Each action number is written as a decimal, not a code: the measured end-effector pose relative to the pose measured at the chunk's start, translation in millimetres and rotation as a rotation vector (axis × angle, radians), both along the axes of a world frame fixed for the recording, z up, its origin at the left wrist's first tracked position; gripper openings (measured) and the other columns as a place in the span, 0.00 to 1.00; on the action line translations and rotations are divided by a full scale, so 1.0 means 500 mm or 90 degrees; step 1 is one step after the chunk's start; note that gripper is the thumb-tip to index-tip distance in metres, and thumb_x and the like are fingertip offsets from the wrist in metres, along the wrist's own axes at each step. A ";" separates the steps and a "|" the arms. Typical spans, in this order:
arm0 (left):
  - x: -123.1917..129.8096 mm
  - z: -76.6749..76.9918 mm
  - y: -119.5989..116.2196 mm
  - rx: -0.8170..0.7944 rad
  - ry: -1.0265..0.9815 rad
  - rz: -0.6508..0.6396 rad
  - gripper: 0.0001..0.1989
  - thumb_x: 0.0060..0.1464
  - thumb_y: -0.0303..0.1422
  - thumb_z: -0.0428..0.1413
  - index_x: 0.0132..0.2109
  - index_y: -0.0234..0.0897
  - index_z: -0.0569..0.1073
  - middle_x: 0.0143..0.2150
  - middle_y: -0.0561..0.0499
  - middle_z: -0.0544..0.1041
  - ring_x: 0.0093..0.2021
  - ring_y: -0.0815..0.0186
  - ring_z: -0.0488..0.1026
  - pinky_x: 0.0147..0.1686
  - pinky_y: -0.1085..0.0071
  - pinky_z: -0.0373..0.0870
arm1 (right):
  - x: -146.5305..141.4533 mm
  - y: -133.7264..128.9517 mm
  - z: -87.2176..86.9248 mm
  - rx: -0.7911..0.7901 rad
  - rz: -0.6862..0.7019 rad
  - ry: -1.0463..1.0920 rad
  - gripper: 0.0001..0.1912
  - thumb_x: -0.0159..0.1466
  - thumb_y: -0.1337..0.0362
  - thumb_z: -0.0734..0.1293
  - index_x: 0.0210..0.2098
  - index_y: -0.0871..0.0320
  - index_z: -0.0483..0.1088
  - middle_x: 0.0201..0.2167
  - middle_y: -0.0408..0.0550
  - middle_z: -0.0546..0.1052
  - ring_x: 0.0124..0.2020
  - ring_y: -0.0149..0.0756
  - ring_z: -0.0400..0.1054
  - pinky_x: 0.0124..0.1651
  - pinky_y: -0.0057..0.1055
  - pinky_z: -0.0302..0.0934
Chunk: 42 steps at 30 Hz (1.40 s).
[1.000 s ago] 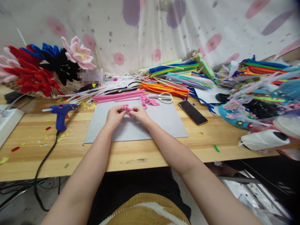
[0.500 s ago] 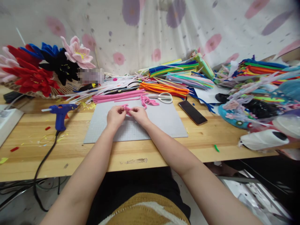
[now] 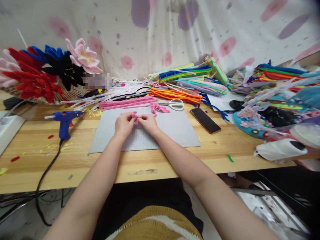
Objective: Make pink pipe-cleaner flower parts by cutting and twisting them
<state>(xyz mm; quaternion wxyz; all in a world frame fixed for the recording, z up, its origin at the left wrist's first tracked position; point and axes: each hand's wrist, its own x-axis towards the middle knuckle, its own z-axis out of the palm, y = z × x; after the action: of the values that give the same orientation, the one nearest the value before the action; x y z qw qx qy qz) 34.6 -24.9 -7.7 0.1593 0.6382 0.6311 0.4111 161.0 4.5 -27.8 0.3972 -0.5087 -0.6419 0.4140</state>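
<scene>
Over the grey cutting mat (image 3: 175, 133), my left hand (image 3: 124, 125) and my right hand (image 3: 148, 124) meet with their fingertips close together. Both pinch a short bent piece of pink pipe cleaner (image 3: 135, 116), and my fingers cover much of it. Just beyond my right hand lies a cluster of bent pink pipe cleaners (image 3: 158, 108) on the mat. White-handled scissors (image 3: 176, 104) rest beside that cluster. Along the mat's far edge lies a bundle of straight pink pipe cleaners (image 3: 127, 102).
A blue glue gun (image 3: 65, 121) stands at left, its cord hanging over the table edge. Fuzzy flowers (image 3: 37, 85) fill the back left. A phone (image 3: 205, 120) lies right of the mat. Bundles of coloured pipe cleaners (image 3: 175, 95) line the back; a white spool (image 3: 281, 149) lies at right.
My hands stay at almost the same spot, with only a slight shift of the fingers on the pink pipe cleaner. Everything else is still.
</scene>
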 end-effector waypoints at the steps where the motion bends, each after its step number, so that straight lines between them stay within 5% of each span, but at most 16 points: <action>1: 0.001 0.001 -0.001 0.008 0.017 0.006 0.10 0.49 0.33 0.54 0.37 0.40 0.78 0.32 0.48 0.78 0.32 0.63 0.72 0.33 0.69 0.64 | 0.000 0.000 -0.001 -0.001 -0.001 -0.002 0.08 0.53 0.64 0.63 0.23 0.61 0.72 0.21 0.43 0.73 0.26 0.29 0.65 0.32 0.25 0.56; 27: 0.020 0.003 -0.006 0.027 0.044 0.052 0.12 0.45 0.29 0.53 0.39 0.39 0.77 0.33 0.50 0.73 0.28 0.67 0.66 0.32 0.70 0.62 | 0.000 -0.005 0.011 0.028 -0.033 -0.064 0.05 0.52 0.65 0.65 0.26 0.60 0.70 0.22 0.40 0.71 0.26 0.28 0.64 0.31 0.25 0.54; 32: 0.013 -0.003 0.003 0.034 -0.100 -0.029 0.10 0.45 0.32 0.55 0.36 0.37 0.77 0.37 0.48 0.76 0.33 0.67 0.70 0.37 0.70 0.67 | 0.003 0.002 0.009 -0.005 0.039 0.046 0.06 0.53 0.64 0.64 0.26 0.61 0.70 0.22 0.40 0.70 0.25 0.26 0.62 0.30 0.23 0.55; 38: 0.008 0.004 0.007 -0.093 -0.448 -0.060 0.18 0.40 0.42 0.60 0.35 0.33 0.76 0.29 0.50 0.76 0.26 0.68 0.70 0.27 0.70 0.70 | 0.030 0.005 0.022 -0.116 0.235 0.145 0.12 0.53 0.60 0.65 0.33 0.61 0.72 0.21 0.39 0.68 0.19 0.23 0.55 0.23 0.22 0.51; 42: 0.004 0.018 0.001 -0.115 -0.485 -0.068 0.21 0.37 0.45 0.62 0.34 0.32 0.75 0.29 0.49 0.76 0.26 0.70 0.69 0.25 0.72 0.69 | 0.034 0.001 0.025 -0.081 0.271 0.127 0.11 0.50 0.59 0.68 0.29 0.61 0.73 0.17 0.36 0.64 0.20 0.23 0.54 0.24 0.23 0.49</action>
<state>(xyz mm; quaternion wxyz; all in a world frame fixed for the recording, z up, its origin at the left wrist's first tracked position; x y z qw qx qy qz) 36.5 -24.6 1.2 0.4588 0.4555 0.5260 0.5526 177.8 4.8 -15.2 0.3293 -0.3424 -0.6651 0.5762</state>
